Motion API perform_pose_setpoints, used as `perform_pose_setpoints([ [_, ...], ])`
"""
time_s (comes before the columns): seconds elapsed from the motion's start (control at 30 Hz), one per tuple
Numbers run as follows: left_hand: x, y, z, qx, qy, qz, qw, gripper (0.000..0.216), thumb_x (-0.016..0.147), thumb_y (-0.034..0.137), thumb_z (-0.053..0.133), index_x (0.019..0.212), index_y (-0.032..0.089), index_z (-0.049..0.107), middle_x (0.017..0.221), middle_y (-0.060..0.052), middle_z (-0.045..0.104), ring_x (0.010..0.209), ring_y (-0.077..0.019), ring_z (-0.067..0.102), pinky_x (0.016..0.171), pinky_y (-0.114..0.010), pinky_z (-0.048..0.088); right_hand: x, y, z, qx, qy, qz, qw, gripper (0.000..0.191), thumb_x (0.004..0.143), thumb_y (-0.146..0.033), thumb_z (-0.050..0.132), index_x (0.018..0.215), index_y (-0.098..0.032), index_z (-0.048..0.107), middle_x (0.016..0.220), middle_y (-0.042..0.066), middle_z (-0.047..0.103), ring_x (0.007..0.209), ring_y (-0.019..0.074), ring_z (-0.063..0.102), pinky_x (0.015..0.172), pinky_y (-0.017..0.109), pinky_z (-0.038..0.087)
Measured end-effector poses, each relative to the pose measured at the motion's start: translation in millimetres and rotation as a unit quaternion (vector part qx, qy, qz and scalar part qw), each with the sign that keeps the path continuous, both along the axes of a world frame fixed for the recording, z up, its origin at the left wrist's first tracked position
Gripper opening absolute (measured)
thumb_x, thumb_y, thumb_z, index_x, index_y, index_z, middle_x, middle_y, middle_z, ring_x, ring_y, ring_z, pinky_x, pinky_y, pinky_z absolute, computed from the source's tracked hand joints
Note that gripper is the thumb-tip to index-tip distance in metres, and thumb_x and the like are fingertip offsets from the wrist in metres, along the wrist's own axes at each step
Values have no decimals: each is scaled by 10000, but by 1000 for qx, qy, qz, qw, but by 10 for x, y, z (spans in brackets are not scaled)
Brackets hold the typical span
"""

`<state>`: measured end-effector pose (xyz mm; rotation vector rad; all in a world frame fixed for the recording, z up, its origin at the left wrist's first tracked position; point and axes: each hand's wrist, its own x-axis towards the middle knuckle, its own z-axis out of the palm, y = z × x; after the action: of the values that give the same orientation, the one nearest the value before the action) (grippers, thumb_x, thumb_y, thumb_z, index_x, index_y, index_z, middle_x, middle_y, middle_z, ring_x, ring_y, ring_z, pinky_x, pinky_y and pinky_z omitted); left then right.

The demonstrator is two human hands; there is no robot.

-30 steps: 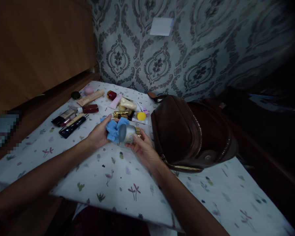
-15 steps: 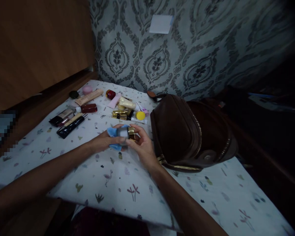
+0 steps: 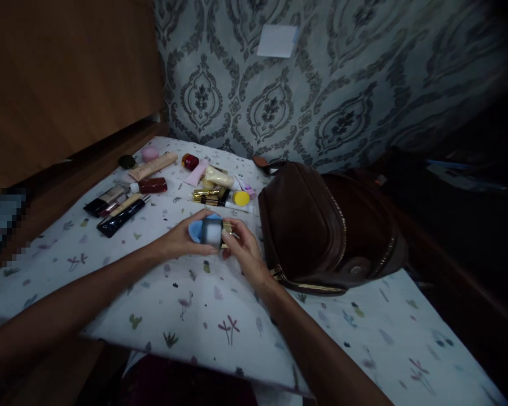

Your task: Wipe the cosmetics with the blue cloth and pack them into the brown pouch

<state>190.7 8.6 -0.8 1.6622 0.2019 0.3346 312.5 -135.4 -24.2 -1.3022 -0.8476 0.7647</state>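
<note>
Both of my hands meet over a white patterned cloth [image 3: 203, 316]. My left hand [image 3: 181, 239] is closed on a blue cloth [image 3: 196, 230] and presses it against a small frosted jar with a gold lid [image 3: 214, 232]. My right hand [image 3: 243, 251] grips the jar's gold-lid end, its fingers curled round it. The jar lies sideways between the two hands, a little above the cloth.
A brown leather bag [image 3: 322, 225] lies open just right of my hands. Several cosmetics lie beyond: a dark tube [image 3: 121, 217], a red-brown bottle [image 3: 152, 185], a beige tube [image 3: 154, 167], gold lipsticks [image 3: 209, 196], a yellow-capped tube [image 3: 240, 198]. Wooden furniture [image 3: 68, 84] stands left; patterned wallpaper behind.
The blue cloth, bunched loosely beside the jar a second ago, is now pressed round the jar's base end. The jar has turned in my hands, which have drawn closer together.
</note>
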Motion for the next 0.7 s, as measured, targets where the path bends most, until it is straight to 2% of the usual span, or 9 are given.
perform_pose_setpoints([
  [0.07, 2, -6, -8, 36, -19, 8, 999, 640, 572, 199, 868, 1162, 202, 623, 1123, -47, 650, 1062, -231, 589, 883, -276, 449, 10, 10, -8, -8, -2, -1, 1000, 432, 792, -545, 679, 1092, -254, 568, 939, 14, 574, 733, 150, 551, 554, 254, 475],
  [0.17, 16, -14, -10, 26, -25, 13, 999, 655, 574, 197, 864, 1175, 208, 603, 1132, -54, 650, 1063, -238, 594, 876, -282, 460, 11, 22, -16, 4, -9, -18, 1000, 447, 764, -523, 714, 1093, -259, 568, 976, 18, 573, 756, 154, 549, 609, 272, 491],
  [0.23, 27, -17, -4, -4, -18, 7, 1000, 643, 557, 189, 870, 1139, 199, 597, 1064, -47, 667, 974, -214, 622, 810, -267, 479, 6, 26, -17, 17, -21, -33, 999, 474, 743, -505, 739, 1111, -265, 559, 1028, 28, 565, 821, 169, 557, 670, 288, 505],
  [0.3, 37, -26, -1, -44, 4, -2, 999, 617, 540, 178, 872, 1091, 188, 592, 925, -17, 673, 792, -167, 634, 684, -246, 488, -1, 26, -14, 34, -43, -43, 998, 495, 733, -482, 757, 1128, -271, 547, 1063, 35, 557, 892, 184, 560, 757, 315, 516],
  [0.4, 44, -51, -19, -106, 51, -5, 993, 489, 572, 208, 850, 999, 171, 614, 743, 18, 645, 564, -110, 561, 481, -209, 424, -10, 19, -4, 70, -76, -50, 993, 502, 737, -442, 774, 1147, -283, 532, 1125, 44, 539, 967, 195, 561, 839, 344, 517],
  [0.53, 46, -73, -59, -161, 100, 14, 982, 311, 593, 250, 825, 836, 138, 666, 611, -3, 620, 533, -126, 551, 391, -195, 354, -26, 0, 5, 97, -148, -73, 981, 476, 757, -397, 783, 1154, -299, 540, 1181, 51, 513, 1047, 209, 555, 860, 343, 530],
  [0.7, 42, -57, -84, -202, 106, -4, 974, 257, 588, 204, 814, 801, 118, 699, 667, -36, 657, 593, -140, 583, 436, -208, 385, -40, -20, -4, 87, -250, -107, 958, 425, 802, -348, 752, 1176, -285, 560, 1170, 69, 531, 1076, 235, 553, 884, 379, 535],
])
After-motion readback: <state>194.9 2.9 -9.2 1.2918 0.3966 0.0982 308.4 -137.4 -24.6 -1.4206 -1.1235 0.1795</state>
